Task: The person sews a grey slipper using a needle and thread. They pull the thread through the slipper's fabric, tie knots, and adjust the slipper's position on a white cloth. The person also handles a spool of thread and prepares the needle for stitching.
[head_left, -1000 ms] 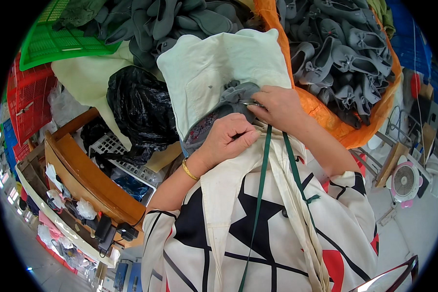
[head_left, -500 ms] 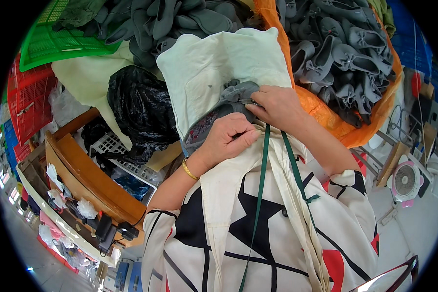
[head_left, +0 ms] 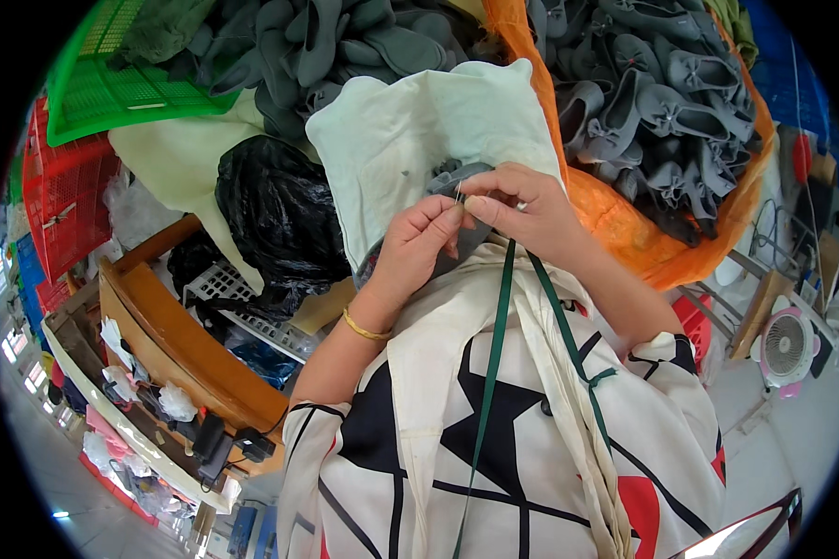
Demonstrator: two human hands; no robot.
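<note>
My left hand [head_left: 419, 244] and my right hand [head_left: 524, 212] meet above my lap, fingertips almost touching. Between them a thin, shiny needle [head_left: 458, 190] stands upright, its lower end at the pinched thumb and forefinger of my left hand. My right thumb and forefinger are also pinched together beside it; whatever fine thing they hold is too small to make out. Beneath the hands lies a grey cloth shoe [head_left: 468, 174], mostly covered by them. It rests on a pale, white-green cloth [head_left: 382, 121] spread over my lap.
Grey shoes [head_left: 685, 88] fill an orange sack [head_left: 615, 233] at the far right. More grey shoe pieces [head_left: 345, 42] are heaped behind the cloth. To the left are a black plastic bag [head_left: 275, 214], a green basket [head_left: 93, 84] and a wooden drawer [head_left: 182, 326]. A fan [head_left: 786, 345] stands right.
Both hands have lifted off the shoe and come together, fingertips up. My left hand has turned from a loose fist to a pinch, and the needle now shows between the hands.
</note>
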